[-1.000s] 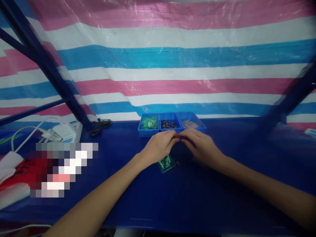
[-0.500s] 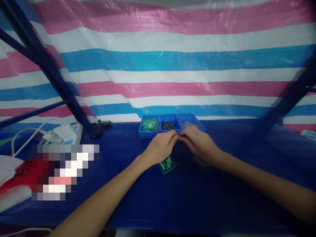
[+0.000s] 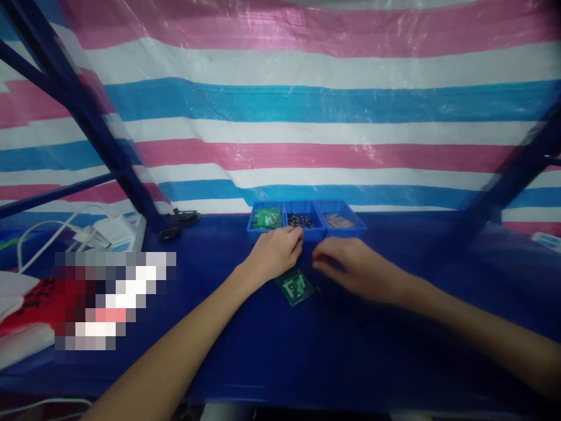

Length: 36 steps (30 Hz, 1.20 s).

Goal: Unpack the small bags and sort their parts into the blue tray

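My left hand (image 3: 278, 248) is closed, its fingers curled together just in front of the blue three-part tray (image 3: 313, 235). Whatever it may hold is hidden. My right hand (image 3: 348, 263) is held apart from it on the right, slightly blurred, thumb and fingertips drawn close together; nothing can be made out between them. Under the left hand's fingers lies a green clear-plastic packet (image 3: 295, 286) with pale pieces in it. A tiny piece (image 3: 318, 288) rests beside the packet. In the tray are green packets (image 3: 267, 218), small dark-and-metal parts (image 3: 300, 220) and pale flat pieces (image 3: 338, 221).
The blue table (image 3: 372, 351) stretches across, backed by a striped plastic sheet (image 3: 307, 105). At left stand a white power strip with cables (image 3: 118, 234), a red item (image 3: 37, 307) and a pixelated patch. Black objects (image 3: 184, 217) lie near the blue frame post (image 3: 100, 140).
My hands met at the fingertips before and are now apart. The left moved slightly left and the right drew back a little, showing more of the tray and the green packet.
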Motion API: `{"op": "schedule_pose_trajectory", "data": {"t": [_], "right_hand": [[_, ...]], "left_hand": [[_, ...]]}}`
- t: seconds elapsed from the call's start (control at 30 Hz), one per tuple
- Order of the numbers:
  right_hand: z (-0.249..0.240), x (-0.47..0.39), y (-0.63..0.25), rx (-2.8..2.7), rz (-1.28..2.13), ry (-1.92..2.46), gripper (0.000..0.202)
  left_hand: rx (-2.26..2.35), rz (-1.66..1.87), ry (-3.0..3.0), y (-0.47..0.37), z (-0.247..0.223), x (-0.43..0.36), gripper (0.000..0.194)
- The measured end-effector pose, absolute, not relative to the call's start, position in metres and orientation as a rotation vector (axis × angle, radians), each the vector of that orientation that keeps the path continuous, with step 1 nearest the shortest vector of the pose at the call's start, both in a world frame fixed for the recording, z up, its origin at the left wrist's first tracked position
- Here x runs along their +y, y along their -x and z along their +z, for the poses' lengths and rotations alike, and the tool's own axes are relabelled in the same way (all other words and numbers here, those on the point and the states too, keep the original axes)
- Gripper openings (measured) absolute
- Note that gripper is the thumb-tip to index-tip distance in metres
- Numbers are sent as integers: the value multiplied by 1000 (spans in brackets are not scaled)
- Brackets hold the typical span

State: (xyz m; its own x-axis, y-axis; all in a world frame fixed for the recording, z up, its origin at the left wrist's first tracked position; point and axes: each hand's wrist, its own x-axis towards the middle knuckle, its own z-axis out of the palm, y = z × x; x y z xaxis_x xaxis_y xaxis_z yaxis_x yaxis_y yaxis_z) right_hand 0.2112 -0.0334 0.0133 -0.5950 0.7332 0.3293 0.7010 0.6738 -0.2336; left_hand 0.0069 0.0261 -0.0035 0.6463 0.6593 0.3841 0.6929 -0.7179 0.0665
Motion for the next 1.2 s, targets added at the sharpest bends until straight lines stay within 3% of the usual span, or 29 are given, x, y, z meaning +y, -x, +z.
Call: {"op": "schedule_pose_trajectory", "data": {"t": [0.3,1.2], "right_hand": [[-6,-52,-215,-2682,310,1214,8],[-30,-27,-226,-2544,-83,1178,19]], "left_hand": [[-1104,-361,2824,-16,-9,18,18],[-1053,-334,2858,-17,-11,14,16]]}}
